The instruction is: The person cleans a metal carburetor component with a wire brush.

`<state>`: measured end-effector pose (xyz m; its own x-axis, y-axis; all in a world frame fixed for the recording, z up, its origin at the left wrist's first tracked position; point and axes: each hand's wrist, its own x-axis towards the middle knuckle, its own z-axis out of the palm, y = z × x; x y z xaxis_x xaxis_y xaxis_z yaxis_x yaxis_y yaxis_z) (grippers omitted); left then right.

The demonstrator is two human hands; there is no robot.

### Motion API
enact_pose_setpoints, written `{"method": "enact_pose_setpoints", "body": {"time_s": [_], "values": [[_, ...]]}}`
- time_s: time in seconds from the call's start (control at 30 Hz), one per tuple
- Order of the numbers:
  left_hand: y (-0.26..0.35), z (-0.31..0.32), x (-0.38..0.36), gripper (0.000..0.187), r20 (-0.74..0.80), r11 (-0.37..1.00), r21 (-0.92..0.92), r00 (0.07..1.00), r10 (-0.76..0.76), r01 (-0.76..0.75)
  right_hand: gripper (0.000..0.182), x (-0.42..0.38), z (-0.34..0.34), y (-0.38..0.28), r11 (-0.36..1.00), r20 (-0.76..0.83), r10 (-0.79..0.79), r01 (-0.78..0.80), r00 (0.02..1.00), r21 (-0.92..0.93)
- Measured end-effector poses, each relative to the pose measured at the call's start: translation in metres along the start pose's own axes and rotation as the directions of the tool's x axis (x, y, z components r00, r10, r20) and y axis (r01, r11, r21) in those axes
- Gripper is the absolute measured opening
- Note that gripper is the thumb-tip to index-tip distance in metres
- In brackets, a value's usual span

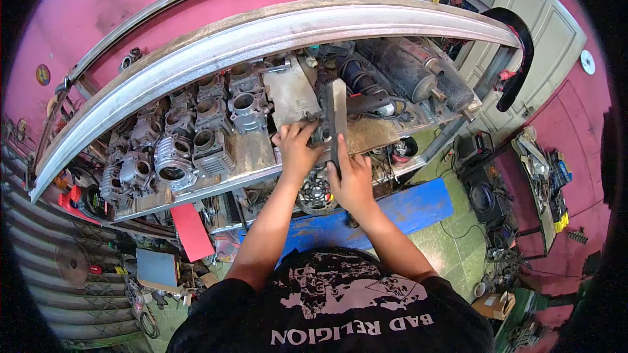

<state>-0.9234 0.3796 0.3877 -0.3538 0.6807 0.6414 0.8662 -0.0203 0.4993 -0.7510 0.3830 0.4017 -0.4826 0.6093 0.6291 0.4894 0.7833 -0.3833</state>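
Observation:
My left hand (298, 148) rests at the bench's front edge, fingers curled over a small dark metal part (315, 121) that they mostly hide. Just beside it, my right hand (354, 182) grips the lower end of a long grey bar with a worn tan face (338, 111), index finger stretched along it. The bar stands up from the hand and overlaps the metal part's right side. Behind the bar lies a dark power tool (367, 103). A bare metal plate (289, 95) sits on the bench to the left of the bar.
Several engine cylinders (247, 106) crowd the bench's left side. Exhaust mufflers (402, 72) lie at the right. A pale curved rail (281, 31) arches across the back. Below the bench are a blue board (418, 206) and a red panel (192, 232). Shelves stand at the right wall.

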Motion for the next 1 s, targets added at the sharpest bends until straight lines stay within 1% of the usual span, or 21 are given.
{"method": "enact_pose_setpoints", "body": {"time_s": [0.07, 0.13, 0.2, 0.23, 0.27, 0.33, 0.4, 0.43, 0.47, 0.5, 0.53, 0.6, 0.67, 0.7, 0.73, 0.77, 0.8, 0.83, 0.87, 0.93, 1.0], "values": [[-0.003, 0.001, -0.004, 0.057, -0.063, 1.000, 0.020, 0.998, 0.011, -0.010, 0.075, -0.002, 0.017, 0.004, 1.000, -0.032, -0.023, 0.023, 0.999, 0.003], [-0.022, 0.005, -0.001, 0.053, -0.079, 0.994, 0.098, 0.996, -0.041, 0.048, 0.075, -0.024, 0.032, 0.006, 0.990, 0.051, -0.121, 0.124, 0.991, -0.068], [-0.036, 0.001, 0.004, 0.044, -0.079, 0.984, 0.175, 0.996, 0.028, -0.014, 0.075, -0.050, 0.040, 0.013, 0.993, 0.074, -0.111, 0.114, 0.991, -0.043], [-0.037, -0.006, 0.008, 0.043, -0.067, 0.995, 0.098, 0.998, -0.013, 0.020, 0.075, -0.059, 0.038, 0.014, 0.989, 0.060, -0.146, 0.148, 0.987, -0.016], [-0.042, -0.008, 0.011, 0.043, -0.070, 0.994, 0.105, 0.997, -0.015, 0.022, 0.074, -0.065, 0.037, 0.016, 0.983, 0.044, -0.181, 0.181, 0.982, 0.011], [-0.051, -0.012, 0.013, 0.046, -0.039, 0.991, 0.128, 0.998, 0.050, -0.045, 0.073, -0.066, 0.021, 0.013, 0.988, 0.103, -0.141, 0.134, 0.985, 0.074], [-0.050, -0.021, 0.006, 0.051, 0.026, 0.986, 0.155, 0.998, 0.052, -0.056, 0.071, -0.064, 0.007, 0.011, 0.986, 0.266, 0.031, -0.074, 0.963, 0.153], [-0.045, -0.026, 0.003, 0.054, 0.044, 0.987, 0.157, 0.999, 0.016, -0.022, 0.070, -0.053, 0.006, 0.012, 0.983, 0.040, -0.095, 0.087, 0.995, 0.158], [-0.043, -0.029, -0.001, 0.058, 0.060, 0.987, 0.160, 0.998, -0.020, 0.010, 0.070, -0.043, 0.003, 0.012, 0.983, 0.040, -0.098, 0.090, 0.994, 0.163], [-0.046, -0.030, -0.008, 0.066, 0.073, 0.985, 0.170, 0.997, -0.026, 0.013, 0.070, -0.031, -0.009, 0.007, 0.981, 0.103, -0.070, 0.049, 0.992, 0.190], [-0.049, -0.032, -0.011, 0.066, 0.073, 0.985, 0.174, 0.997, -0.031, 0.018, 0.071, -0.017, -0.022, 0.002, 0.977, 0.168, -0.043, 0.006, 0.985, 0.215], [-0.053, -0.035, -0.018, 0.073, 0.089, 0.999, 0.038, 0.996, 0.024, -0.027, 0.068, 0.014, -0.046, -0.008, 0.987, 0.221, -0.041, 0.005, 0.974, 0.163], [-0.061, -0.031, -0.019, 0.076, 0.149, 0.999, 0.043, 0.989, -0.004, -0.003, 0.064, 0.038, -0.063, -0.016, 0.966, 0.242, -0.210, 0.240, 0.947, -0.100], [-0.075, -0.016, -0.020, 0.074, 0.045, 0.989, -0.103, 0.994, -0.099, 0.103, 0.056, 0.048, -0.069, -0.024, 0.972, 0.256, -0.171, 0.206, 0.952, -0.117], [-0.074, -0.014, -0.016, 0.074, -0.045, 0.948, -0.256, 0.978, -0.205, 0.187, 0.056, 0.058, -0.074, -0.030, 0.971, 0.259, -0.174, 0.210, 0.950, -0.118], [-0.065, -0.007, -0.018, 0.078, -0.004, 0.706, -0.648, 0.925, -0.379, 0.286, 0.054, 0.068, -0.077, -0.035, 0.958, 0.348, -0.154, 0.226, 0.925, -0.177], [-0.067, -0.010, -0.017, 0.078, -0.005, 0.705, -0.650, 0.925, -0.380, 0.286, 0.052, 0.076, -0.078, -0.040, 0.941, 0.433, -0.125, 0.245, 0.893, -0.234], [-0.071, -0.014, -0.016, 0.077, 0.016, 0.876, -0.389, 0.953, -0.303, 0.285, 0.052, 0.083, -0.078, -0.044, 0.940, 0.434, -0.126, 0.248, 0.892, -0.235], [-0.074, -0.017, -0.015, 0.075, 0.059, 0.966, -0.094, 0.970, -0.236, 0.241, 0.051, 0.089, -0.076, -0.048, 0.929, 0.478, -0.131, 0.277, 0.868, -0.247], [-0.074, -0.023, -0.015, 0.078, 0.094, 0.955, -0.143, 0.964, -0.248, 0.260, 0.050, 0.102, -0.068, -0.059, 0.916, 0.528, -0.140, 0.313, 0.837, -0.253], [-0.077, -0.025, -0.018, 0.080, 0.131, 0.942, -0.189, 0.957, -0.257, 0.279, 0.056, 0.115, -0.056, -0.074, 0.925, 0.626, -0.028, 0.259, 0.779, -0.280]]}}
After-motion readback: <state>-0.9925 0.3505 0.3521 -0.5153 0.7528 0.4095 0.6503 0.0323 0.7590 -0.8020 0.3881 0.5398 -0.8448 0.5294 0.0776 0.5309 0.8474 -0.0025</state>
